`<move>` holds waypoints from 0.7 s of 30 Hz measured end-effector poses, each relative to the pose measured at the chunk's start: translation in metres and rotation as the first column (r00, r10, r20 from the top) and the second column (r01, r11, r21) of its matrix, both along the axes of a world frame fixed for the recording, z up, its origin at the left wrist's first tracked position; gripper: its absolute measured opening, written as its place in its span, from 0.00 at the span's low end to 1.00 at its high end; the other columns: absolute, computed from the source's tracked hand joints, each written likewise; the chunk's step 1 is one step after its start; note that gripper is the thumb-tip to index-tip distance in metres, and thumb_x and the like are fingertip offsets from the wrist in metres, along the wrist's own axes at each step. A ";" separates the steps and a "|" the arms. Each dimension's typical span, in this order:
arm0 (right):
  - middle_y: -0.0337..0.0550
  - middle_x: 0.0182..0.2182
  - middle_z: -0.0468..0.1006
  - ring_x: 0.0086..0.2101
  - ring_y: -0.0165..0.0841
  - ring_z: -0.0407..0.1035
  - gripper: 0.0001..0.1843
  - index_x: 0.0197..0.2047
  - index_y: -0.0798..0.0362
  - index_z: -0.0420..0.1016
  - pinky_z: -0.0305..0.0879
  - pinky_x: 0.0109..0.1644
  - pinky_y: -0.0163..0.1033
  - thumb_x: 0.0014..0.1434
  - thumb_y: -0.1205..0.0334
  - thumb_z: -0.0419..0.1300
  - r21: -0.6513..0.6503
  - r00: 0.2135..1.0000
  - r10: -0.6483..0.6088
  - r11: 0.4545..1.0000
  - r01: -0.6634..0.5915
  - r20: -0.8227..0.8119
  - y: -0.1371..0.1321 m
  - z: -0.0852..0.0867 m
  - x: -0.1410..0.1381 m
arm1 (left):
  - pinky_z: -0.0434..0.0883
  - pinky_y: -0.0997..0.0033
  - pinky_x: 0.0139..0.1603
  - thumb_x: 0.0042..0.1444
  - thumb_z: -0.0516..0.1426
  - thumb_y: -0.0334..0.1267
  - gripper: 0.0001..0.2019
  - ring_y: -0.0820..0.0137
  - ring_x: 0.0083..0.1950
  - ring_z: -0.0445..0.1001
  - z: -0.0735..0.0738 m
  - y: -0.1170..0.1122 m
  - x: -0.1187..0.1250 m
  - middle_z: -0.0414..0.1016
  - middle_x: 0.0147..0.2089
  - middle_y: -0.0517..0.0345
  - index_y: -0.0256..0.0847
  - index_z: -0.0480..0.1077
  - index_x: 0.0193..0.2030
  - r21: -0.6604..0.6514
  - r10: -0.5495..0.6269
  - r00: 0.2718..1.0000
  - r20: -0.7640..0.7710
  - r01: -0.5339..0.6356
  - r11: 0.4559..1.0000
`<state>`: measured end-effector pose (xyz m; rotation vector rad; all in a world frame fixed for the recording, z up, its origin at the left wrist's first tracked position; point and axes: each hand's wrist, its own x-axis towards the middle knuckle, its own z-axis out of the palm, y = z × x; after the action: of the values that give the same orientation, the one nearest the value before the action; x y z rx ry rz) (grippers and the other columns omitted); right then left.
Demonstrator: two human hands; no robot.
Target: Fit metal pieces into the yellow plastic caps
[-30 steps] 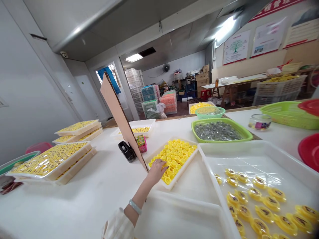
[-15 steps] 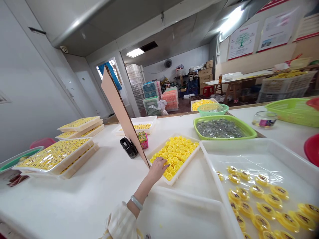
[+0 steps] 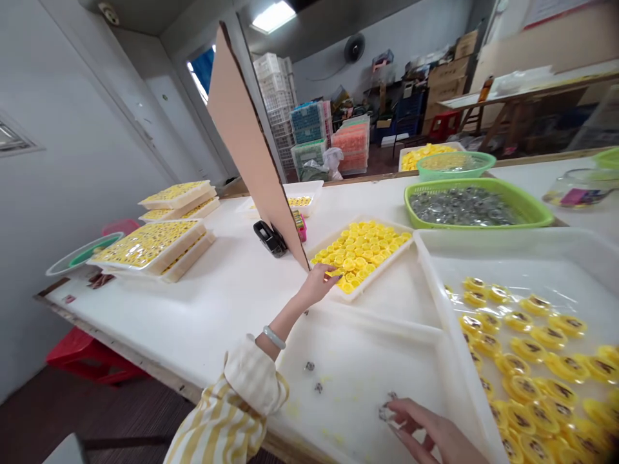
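My left hand (image 3: pixel 316 285) reaches to the near corner of a white tray (image 3: pixel 382 264) full of loose yellow caps and pinches one yellow cap (image 3: pixel 334 273) at its edge. My right hand (image 3: pixel 430 430) is low at the bottom edge, inside the near white tray (image 3: pixel 358 351). Its fingertips close on a small silvery piece (image 3: pixel 388 412). Two more such pieces (image 3: pixel 313 376) lie loose on that tray's floor.
A large white tray (image 3: pixel 435 258) at right holds several yellow fitted caps (image 3: pixel 527 351). Behind it stands a green basket (image 3: pixel 532 216) of clear pieces. A tilted cardboard sheet (image 3: pixel 246 138), a black tape dispenser (image 3: pixel 269 238) and stacked filled trays (image 3: pixel 155 243) occupy the left. A red stool (image 3: pixel 91 361) stands below the table edge.
The view has tilted down and moved closer. My left hand has drawn back to the tray's edge with a cap, and my right hand has come into view in the near tray.
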<state>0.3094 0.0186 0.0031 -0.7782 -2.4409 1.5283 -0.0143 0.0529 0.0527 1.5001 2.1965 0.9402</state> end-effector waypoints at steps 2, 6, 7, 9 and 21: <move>0.44 0.43 0.79 0.37 0.36 0.74 0.16 0.49 0.46 0.72 0.70 0.40 0.37 0.62 0.54 0.50 0.165 0.997 0.045 0.985 -0.055 0.060 0.004 0.000 -0.004 | 0.74 0.67 0.41 0.58 0.55 0.41 0.15 0.69 0.41 0.74 0.002 -0.010 0.000 0.72 0.50 0.45 0.34 0.68 0.48 0.002 0.040 0.998 0.049 -0.040 0.999; 0.47 0.38 0.77 0.37 0.41 0.73 0.11 0.45 0.51 0.72 0.67 0.39 0.43 0.59 0.60 0.57 0.546 0.956 0.098 0.802 -0.241 0.278 0.013 0.005 -0.015 | 0.72 0.70 0.35 0.57 0.55 0.45 0.16 0.69 0.38 0.74 0.018 -0.040 0.008 0.74 0.46 0.50 0.38 0.67 0.48 0.010 0.011 0.990 0.139 -0.012 1.000; 0.47 0.37 0.77 0.36 0.42 0.73 0.12 0.45 0.52 0.72 0.66 0.37 0.43 0.57 0.59 0.60 0.614 0.938 0.098 0.732 -0.294 0.332 0.013 0.006 -0.018 | 0.72 0.72 0.33 0.57 0.56 0.46 0.16 0.71 0.36 0.74 0.023 -0.049 0.012 0.74 0.46 0.51 0.39 0.67 0.48 0.010 -0.010 0.987 0.162 0.009 1.000; 0.48 0.35 0.77 0.34 0.43 0.72 0.19 0.46 0.54 0.71 0.63 0.33 0.42 0.54 0.53 0.64 0.705 0.908 0.088 0.601 -0.377 0.410 0.011 0.006 -0.024 | 0.70 0.74 0.29 0.56 0.56 0.47 0.17 0.73 0.32 0.73 0.031 -0.071 0.023 0.74 0.45 0.52 0.39 0.66 0.49 0.001 -0.043 0.976 0.214 0.044 0.999; 0.45 0.25 0.75 0.25 0.38 0.69 0.11 0.31 0.52 0.67 0.55 0.28 0.41 0.63 0.68 0.48 0.794 0.910 0.185 0.444 -0.414 0.371 0.002 -0.021 -0.030 | 0.69 0.71 0.36 0.51 0.62 0.49 0.19 0.71 0.35 0.71 -0.018 -0.143 0.116 0.74 0.38 0.55 0.41 0.71 0.46 0.048 -0.002 0.775 0.632 -0.036 0.998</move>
<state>0.2790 0.0210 -0.0182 -0.2915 -3.1068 0.0284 0.1012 -0.0904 0.0352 0.9698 1.6912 1.2952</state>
